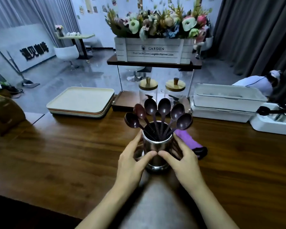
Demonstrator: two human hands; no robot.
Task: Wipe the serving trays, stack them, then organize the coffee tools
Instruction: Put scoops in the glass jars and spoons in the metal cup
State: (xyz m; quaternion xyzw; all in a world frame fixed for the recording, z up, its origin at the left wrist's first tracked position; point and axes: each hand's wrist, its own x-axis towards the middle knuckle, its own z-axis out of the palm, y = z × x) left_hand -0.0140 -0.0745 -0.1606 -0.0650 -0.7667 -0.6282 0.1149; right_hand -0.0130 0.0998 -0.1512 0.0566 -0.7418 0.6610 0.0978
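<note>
Steel cup (157, 144) of coffee scoops (164, 108), mid-counter, gripped by left hand (130, 162) and right hand (185, 162); likely slick, top-heavy; hold low.

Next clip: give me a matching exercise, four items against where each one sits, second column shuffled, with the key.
Items:
1. trays
2. spoons
3. purple cloth
4. flower crate

Places:
A. on the upper shelf
B. standing in the metal cup
C. stacked at the far left of the counter
D. lying on the counter just right of the cup

Pairs: 1-C, 2-B, 3-D, 4-A
</note>
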